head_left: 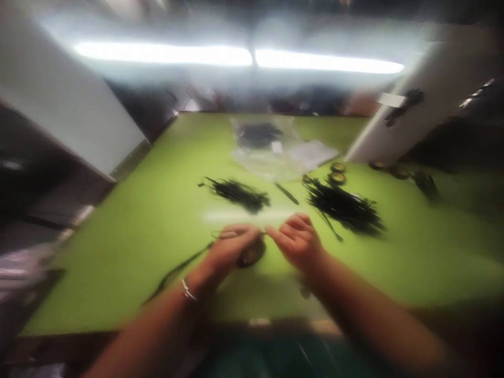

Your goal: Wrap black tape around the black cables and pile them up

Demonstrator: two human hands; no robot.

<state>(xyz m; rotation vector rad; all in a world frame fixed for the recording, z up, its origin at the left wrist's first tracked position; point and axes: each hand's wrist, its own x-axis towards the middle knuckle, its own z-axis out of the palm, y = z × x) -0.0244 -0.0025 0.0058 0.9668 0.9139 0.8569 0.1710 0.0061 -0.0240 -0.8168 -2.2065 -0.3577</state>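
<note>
Thin item (264, 233) between hands (301, 239) too blurred to tell — bag (258, 161) contents (258, 135) likewise — forearms (366, 299) cut off.

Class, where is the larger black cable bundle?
In the head view, the larger cable bundle lies right of centre on the green table, beyond the right hand.

Tabletop (118, 241): smooth, mostly matt, with a pale sheen across its middle
Trailing cord (181, 268): matt, plastic-looking sheath
Left bundle (238, 194): matt, plastic-looking strands
Right bundle (342, 207): plastic-looking strands, likewise matt
Clear bag (258, 161): thin, glossy plastic film, wrinkled
White sheet (315, 152): matt, paper-like
Bracelet (188, 290): shiny, metal-looking
Left panel (74, 105): smooth, matt face
Small rings (337, 183): smooth-edged; material too blurred to tell
</note>
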